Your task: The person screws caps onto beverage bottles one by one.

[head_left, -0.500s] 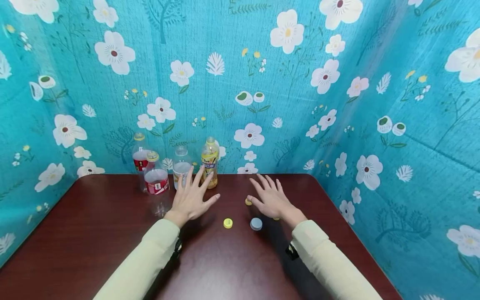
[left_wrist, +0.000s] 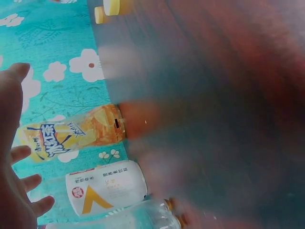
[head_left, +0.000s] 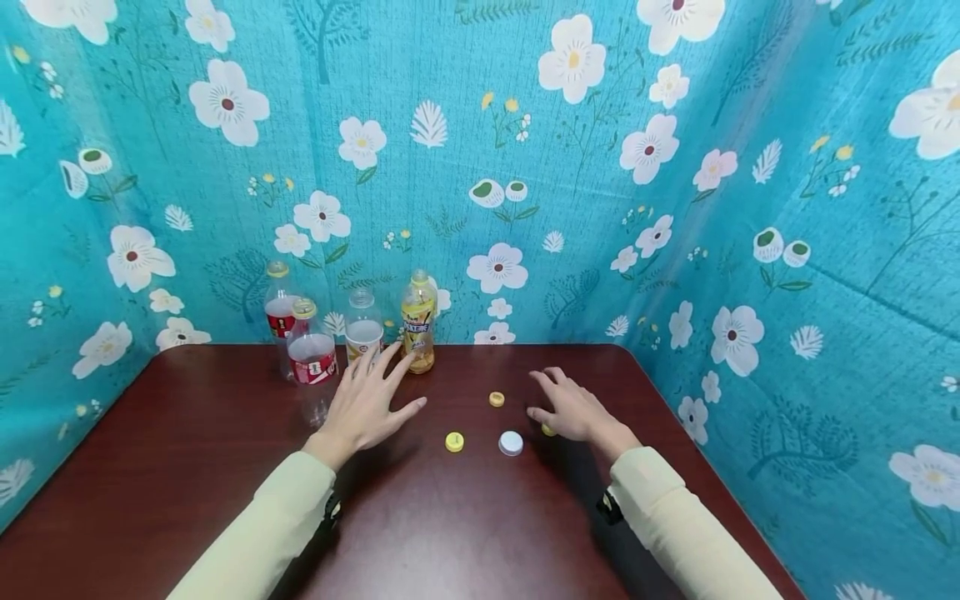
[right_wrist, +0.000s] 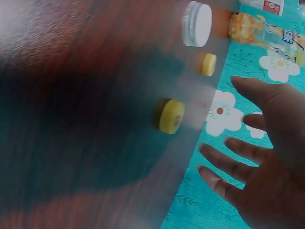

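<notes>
My left hand [head_left: 363,410] hovers above the table with fingers spread, holding nothing. Just beyond its fingertips stand a bottle with a white label [head_left: 363,332] and a yellow-labelled bottle [head_left: 418,325], both upright; the hand partly hides the white-labelled one. To its left is a clear bottle with a red label [head_left: 313,360]. My right hand [head_left: 576,410] hangs over the table, fingers loosely bent and holding nothing. Beneath it lies a yellow cap [right_wrist: 172,117], half hidden in the head view. Left of that hand lie a white cap [head_left: 511,443] and a small yellow cap [head_left: 497,400].
Another red-labelled bottle [head_left: 281,321] stands behind the front one at the left. A yellow cap [head_left: 454,442] lies between the hands on the dark reddish table [head_left: 450,533]. A blue flowered cloth [head_left: 480,150] hangs behind the table and along its right side.
The left hand has shifted a little left and closer to me. The right hand has moved right and back, its fingers more bent, uncovering the small yellow cap.
</notes>
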`<state>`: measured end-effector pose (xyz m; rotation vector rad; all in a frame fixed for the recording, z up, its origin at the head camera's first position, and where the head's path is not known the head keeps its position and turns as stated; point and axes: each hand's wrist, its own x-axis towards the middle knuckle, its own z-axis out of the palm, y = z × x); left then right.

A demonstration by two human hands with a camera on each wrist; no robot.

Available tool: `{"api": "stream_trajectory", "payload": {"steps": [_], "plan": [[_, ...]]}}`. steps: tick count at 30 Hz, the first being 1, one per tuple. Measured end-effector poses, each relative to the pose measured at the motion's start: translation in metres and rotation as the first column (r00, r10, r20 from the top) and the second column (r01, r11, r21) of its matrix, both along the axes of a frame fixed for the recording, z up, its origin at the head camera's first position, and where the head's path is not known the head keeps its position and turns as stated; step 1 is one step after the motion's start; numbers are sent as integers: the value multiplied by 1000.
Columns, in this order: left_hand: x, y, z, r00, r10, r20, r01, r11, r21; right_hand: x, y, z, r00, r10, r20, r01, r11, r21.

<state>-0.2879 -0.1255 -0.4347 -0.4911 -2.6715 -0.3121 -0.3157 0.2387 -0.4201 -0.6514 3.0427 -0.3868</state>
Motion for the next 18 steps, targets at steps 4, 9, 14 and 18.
{"api": "stream_trajectory", "payload": {"steps": [4,9,14,18], "plan": [[11,-5,0,999,-17,-27,17,1000,11,2,6,-7,999,-5,47,4,1000,29],[21,-10,1,999,-16,-39,18,999,35,2,12,-16,997,-16,80,10,997,76],[35,-19,9,1000,4,-2,-4,997,81,-1,12,-25,997,0,81,-8,994,107],[48,-29,18,1000,4,-19,-2,993,117,-3,8,-27,998,26,62,-31,995,93]]}}
